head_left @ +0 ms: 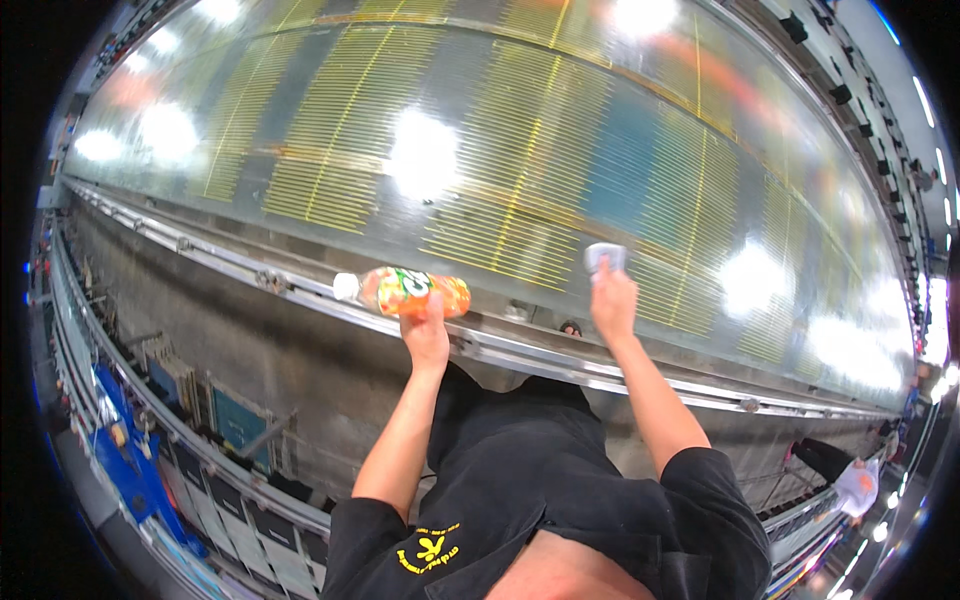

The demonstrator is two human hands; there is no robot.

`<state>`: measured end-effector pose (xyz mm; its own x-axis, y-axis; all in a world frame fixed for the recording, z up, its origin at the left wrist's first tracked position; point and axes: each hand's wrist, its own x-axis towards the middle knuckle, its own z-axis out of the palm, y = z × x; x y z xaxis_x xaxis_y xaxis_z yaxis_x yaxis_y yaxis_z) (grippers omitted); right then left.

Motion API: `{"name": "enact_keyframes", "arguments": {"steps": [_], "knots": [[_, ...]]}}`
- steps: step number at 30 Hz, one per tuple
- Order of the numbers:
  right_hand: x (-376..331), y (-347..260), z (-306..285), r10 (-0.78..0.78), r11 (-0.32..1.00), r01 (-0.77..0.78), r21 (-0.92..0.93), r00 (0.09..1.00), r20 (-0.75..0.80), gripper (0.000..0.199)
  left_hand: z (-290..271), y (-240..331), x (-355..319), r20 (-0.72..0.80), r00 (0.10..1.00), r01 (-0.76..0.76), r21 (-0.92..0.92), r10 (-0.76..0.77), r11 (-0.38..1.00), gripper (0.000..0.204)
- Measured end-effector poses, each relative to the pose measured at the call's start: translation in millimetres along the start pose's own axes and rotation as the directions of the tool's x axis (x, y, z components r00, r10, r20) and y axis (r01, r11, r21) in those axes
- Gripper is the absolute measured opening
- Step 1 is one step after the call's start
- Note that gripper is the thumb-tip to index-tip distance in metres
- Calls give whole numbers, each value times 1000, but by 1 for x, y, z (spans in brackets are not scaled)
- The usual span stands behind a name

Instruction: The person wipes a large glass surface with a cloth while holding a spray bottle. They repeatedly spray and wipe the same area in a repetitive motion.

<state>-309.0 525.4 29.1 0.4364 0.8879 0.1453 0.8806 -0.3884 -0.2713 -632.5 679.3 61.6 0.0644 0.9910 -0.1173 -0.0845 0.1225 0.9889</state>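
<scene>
My left hand (pixel 428 335) is closed around a plastic bottle (pixel 440 295). The bottle has a white cap and orange, green and white colouring, and it lies sideways with its cap to the left, above the metal rail (pixel 330 307). My right hand (pixel 613 300) grips a small pale grey-and-white object (pixel 604 257) whose kind I cannot make out. That object is over the near part of a long, shiny table (pixel 540 215) patterned with yellow stripes; whether it touches the surface I cannot tell.
The metal rail runs along the table's near edge, between it and my body. A small dark item (pixel 570 328) is by the edge near my right hand. Racks and a blue structure (pixel 140 470) stand at lower left. Another person (pixel 855 485) is at lower right.
</scene>
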Motion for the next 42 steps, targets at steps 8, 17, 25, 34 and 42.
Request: {"name": "enact_keyframes", "arguments": {"steps": [8, 17, 25, 34, 42], "knots": [[221, -123, 107, 178, 978, -206, -17, 880, -440, 35, -148, 67, 159, 328, 894, -442, 541, 305, 715, 35], [94, -178, 66, -279, 960, 279, 25, 960, -8, 50, -193, 38, 225, 143, 973, -200, 916, 184, 348, 60], [330, -127, 118, 238, 947, -297, -126, 908, -346, 38, -200, -2, 237, 295, 883, -395, 887, 364, 241, 49], [96, -144, 53, -242, 967, 203, 155, 919, 310, 52, -170, 15, 211, 32, 986, -137, 694, 161, 706, 41], [378, -76, 105, 433, 845, -518, -129, 806, -404, 27, -157, -1, 223, -12, 988, -117, 597, 154, 794, 55]]}}
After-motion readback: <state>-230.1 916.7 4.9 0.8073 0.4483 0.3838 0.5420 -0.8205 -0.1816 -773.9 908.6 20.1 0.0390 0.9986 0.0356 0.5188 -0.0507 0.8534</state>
